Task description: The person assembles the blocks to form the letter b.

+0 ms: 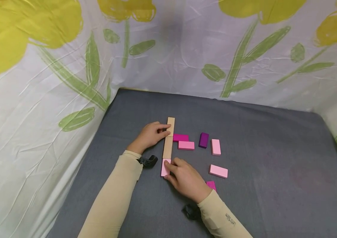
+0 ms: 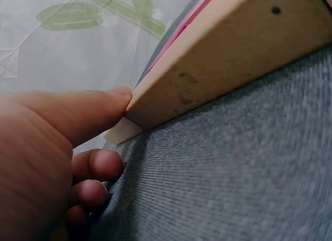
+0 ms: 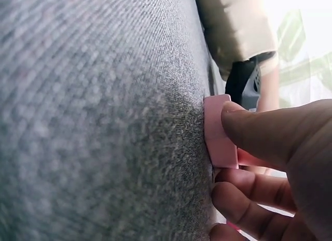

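Two plain wooden blocks [image 1: 167, 147] and a pale pink block [image 1: 165, 169] lie end to end in one row. At the far wooden block [image 1: 171, 121], my left hand [image 1: 149, 135] rests thumb and index fingertips on the left edge and top. The left wrist view shows an extended digit touching the upper edge of the wood [image 2: 207, 80], near a joint between blocks. My right hand [image 1: 188, 180] pinches the pink block at the row's near end. In the right wrist view, the thumb presses one face of this pink block [image 3: 219, 132]; other fingertips are beside it.
Right of the row, a magenta block [image 1: 181, 137] and a pink block [image 1: 186, 145] lie side by side. Farther right are a purple block [image 1: 203, 140] and two pink blocks [image 1: 218, 171]. Another magenta block [image 1: 211, 185] is partly covered by the right hand. Grey cloth [image 1: 275, 158] covers the table.
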Demonstrator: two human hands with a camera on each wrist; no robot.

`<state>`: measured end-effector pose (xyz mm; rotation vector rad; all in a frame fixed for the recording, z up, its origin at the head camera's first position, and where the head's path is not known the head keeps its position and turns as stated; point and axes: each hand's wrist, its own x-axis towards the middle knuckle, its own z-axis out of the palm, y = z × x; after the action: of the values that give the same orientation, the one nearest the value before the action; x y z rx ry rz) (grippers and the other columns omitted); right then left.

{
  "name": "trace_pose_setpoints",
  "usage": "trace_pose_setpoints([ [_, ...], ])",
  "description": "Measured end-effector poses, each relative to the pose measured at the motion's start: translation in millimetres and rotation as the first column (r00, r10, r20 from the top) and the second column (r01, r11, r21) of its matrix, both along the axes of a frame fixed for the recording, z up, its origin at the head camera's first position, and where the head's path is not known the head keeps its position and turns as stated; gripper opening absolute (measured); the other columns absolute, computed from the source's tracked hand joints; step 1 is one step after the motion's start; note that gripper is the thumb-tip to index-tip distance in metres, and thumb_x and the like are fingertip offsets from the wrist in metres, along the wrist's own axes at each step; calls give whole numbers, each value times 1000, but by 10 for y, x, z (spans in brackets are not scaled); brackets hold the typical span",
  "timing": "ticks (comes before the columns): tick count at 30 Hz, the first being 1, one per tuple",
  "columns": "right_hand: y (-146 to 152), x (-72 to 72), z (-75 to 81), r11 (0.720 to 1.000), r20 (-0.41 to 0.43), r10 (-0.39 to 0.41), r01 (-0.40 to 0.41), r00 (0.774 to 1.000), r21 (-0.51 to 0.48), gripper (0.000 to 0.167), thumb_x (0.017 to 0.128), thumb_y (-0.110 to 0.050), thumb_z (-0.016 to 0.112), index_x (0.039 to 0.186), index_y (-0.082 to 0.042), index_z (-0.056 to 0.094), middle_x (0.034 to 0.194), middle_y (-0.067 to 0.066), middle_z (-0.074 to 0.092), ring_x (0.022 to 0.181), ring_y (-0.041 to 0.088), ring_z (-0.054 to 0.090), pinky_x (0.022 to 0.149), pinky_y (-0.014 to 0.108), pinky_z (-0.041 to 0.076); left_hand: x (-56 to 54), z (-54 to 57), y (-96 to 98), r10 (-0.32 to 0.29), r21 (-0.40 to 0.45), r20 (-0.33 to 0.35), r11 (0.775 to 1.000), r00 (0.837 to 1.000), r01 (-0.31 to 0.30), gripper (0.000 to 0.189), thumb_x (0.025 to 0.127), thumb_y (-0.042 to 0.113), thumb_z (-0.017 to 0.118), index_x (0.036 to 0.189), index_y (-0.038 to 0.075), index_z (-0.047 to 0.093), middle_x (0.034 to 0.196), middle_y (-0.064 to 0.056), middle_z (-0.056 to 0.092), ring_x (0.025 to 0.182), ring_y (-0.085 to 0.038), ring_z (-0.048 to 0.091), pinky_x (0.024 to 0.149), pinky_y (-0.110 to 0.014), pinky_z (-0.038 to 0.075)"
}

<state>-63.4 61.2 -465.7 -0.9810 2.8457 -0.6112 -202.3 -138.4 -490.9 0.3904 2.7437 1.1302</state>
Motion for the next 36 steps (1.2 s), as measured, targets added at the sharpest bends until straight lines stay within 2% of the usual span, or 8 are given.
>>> trace_pose_setpoints([
  [25, 13, -17, -15, 1000, -22, 8, -9, 1000, -22, 48, 94, -31, 82, 135, -9, 72, 88, -2, 54, 74, 11, 44, 65, 26, 39, -6, -9, 5, 2, 5, -12, 1000, 1000, -2, 40, 102, 32, 72, 140, 19, 71, 84, -4, 54, 74, -19, 48, 67, -32, 36],
  [31, 52, -4, 40, 1000, 6, -2, 2, 1000, -21, 65, 94, -40, 81, 148, -10, 61, 92, -2, 57, 76, 10, 48, 72, 30, 46, -1, -8, 4, -1, 3, -29, 1000, 1000, 1, 40, 101, 32, 72, 139, 18, 71, 84, -4, 54, 73, -18, 48, 67, -31, 36],
  [36, 150, 45, 117, 999, -1, -47, 46, 999, -9, 60, 92, -38, 83, 142, -8, 67, 97, 0, 63, 80, 11, 54, 75, 33, 53, -18, -14, 1, -1, -5, -21, 1000, 1000, 1, 41, 102, 33, 72, 140, 19, 71, 84, -3, 54, 73, -18, 48, 67, -31, 36],
])
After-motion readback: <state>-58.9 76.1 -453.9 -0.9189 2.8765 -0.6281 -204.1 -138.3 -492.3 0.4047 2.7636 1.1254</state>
